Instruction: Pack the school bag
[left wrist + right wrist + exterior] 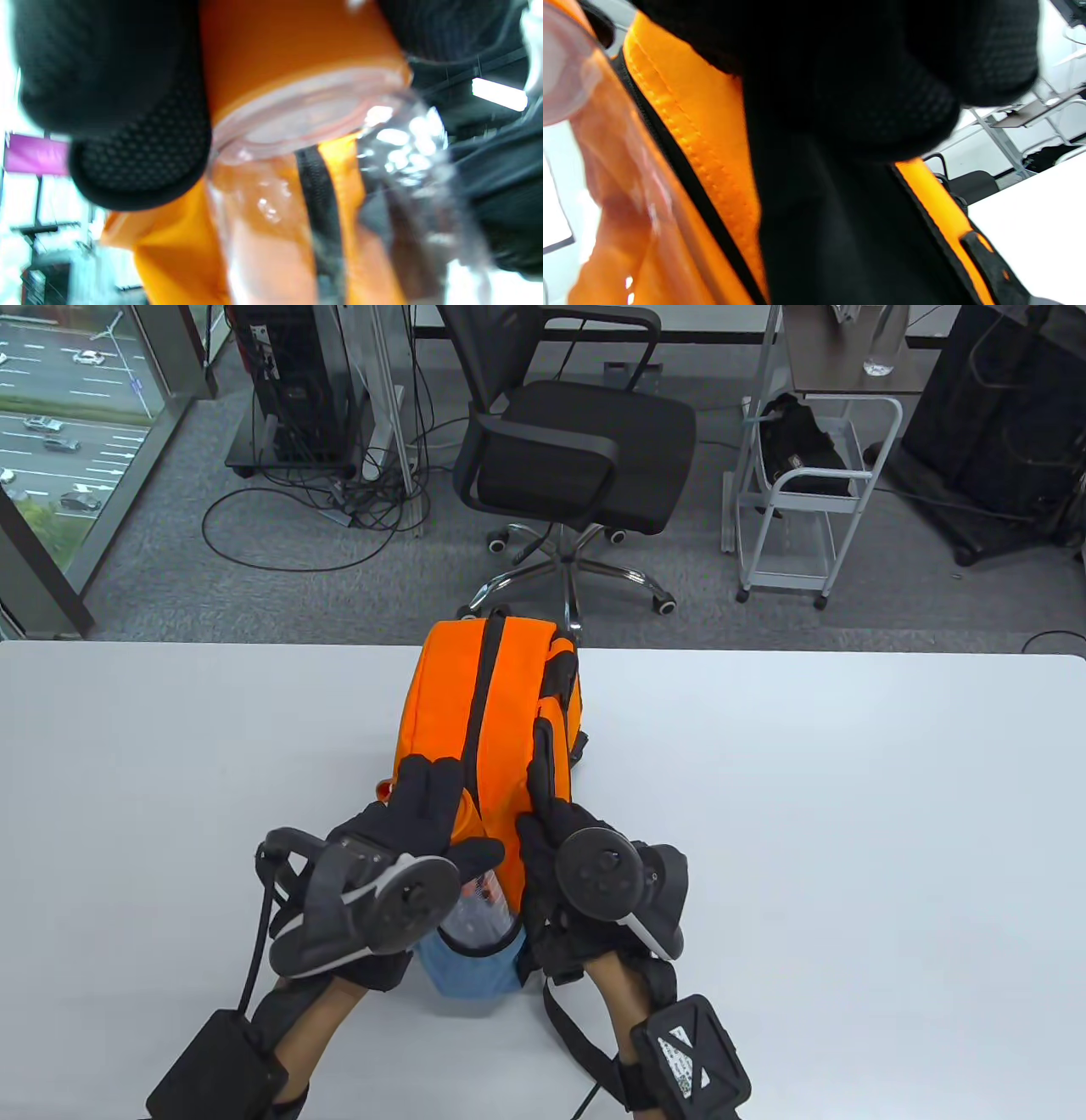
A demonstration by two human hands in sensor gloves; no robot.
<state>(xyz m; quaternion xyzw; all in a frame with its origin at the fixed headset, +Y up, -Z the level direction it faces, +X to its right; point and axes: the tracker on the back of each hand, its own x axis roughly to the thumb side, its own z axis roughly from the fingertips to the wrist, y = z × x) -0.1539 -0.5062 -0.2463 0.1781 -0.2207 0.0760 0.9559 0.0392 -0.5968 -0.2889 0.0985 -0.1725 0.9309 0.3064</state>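
Both hands lie flat against the orange school bag [501, 704] on the white surface [848, 831], left hand [416, 823] and right hand [551, 814] with fingers extended, a clear bottle [484, 912] between them.

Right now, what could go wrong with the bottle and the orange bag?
The clear bottle sits between both hands at the orange bag's near end, its orange lid by the left hand; with a loose grip it might slip out. The right hand only presses the bag's side, so the bag might tip.

Black office chair [577, 466] behind the white desk [848, 831], white metal trolley [814, 492] with a black bag [802, 445], cables [314, 517] on grey carpet, window [68, 415] at left
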